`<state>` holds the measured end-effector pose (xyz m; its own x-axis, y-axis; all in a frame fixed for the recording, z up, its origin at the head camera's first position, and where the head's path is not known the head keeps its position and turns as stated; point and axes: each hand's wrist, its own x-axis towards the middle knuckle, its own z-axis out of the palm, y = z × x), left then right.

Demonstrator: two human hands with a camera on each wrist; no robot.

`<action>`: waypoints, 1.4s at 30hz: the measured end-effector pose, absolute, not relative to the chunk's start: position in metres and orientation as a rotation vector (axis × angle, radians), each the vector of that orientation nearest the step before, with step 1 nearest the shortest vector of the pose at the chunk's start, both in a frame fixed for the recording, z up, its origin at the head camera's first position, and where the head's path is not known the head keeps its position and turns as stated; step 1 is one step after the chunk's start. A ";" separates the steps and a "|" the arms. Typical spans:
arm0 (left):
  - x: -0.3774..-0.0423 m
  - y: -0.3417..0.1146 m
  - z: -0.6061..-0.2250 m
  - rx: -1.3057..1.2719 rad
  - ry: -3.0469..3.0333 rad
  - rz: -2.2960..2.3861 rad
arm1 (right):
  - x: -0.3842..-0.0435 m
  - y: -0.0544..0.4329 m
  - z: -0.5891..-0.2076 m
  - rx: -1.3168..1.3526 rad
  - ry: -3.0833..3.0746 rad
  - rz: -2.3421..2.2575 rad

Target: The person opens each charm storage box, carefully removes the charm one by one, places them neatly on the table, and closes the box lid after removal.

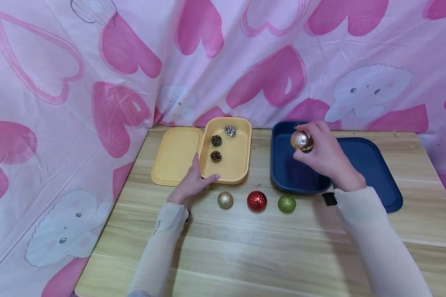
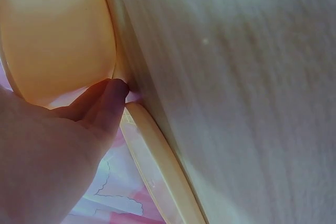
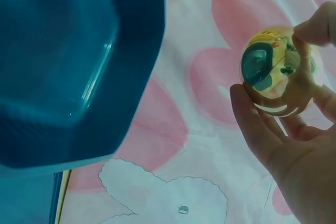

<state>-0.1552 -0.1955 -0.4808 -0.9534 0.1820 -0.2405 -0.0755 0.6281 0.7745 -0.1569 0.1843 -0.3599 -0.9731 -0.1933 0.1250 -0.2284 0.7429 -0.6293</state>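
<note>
In our right hand (image 1: 325,154) we pinch a shiny gold ball (image 1: 301,141) between thumb and fingers; the head view puts it over the blue box (image 1: 290,171), towards its far right side, though we cannot judge the height exactly. The right wrist view shows it apart from the box wall. Our left hand (image 1: 191,181) is spread around the near left corner of the yellow box (image 1: 234,165), touching its side without clutching anything.

To manage this step well, we would bring the ball down over the middle of the blue floor, away from the rim, and release it close to the bottom. Its smooth skin probably slips and rolls easily, so a light, even pinch seems best. The left hand's touch should be gentle, since a shove could roll the 3 pine cones (image 1: 216,156) inside the yellow box.

The bench (image 1: 245,255) has a pale wood grain. Along its near middle, 3 balls lie in a row: glittery gold (image 1: 225,200), red (image 1: 257,201) and green (image 1: 287,203). A yellow lid (image 1: 176,154) and a blue lid (image 1: 379,177) flank the 2 boxes. Behind hangs a pink cloth (image 1: 265,78) printed with hearts and white characters.
</note>
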 end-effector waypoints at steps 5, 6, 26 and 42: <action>-0.156 -0.195 -0.482 0.089 2.563 1.230 | -0.150 0.186 -0.358 0.383 -2.841 1.037; -0.156 -0.195 -0.482 0.094 2.563 1.231 | -0.149 0.186 -0.358 0.392 -2.826 1.028; -0.155 -0.195 -0.481 0.050 2.557 1.229 | -0.124 0.205 -0.362 0.422 -2.668 1.048; -0.156 -0.195 -0.481 0.061 2.541 1.259 | -0.102 0.217 -0.370 0.418 -2.596 1.089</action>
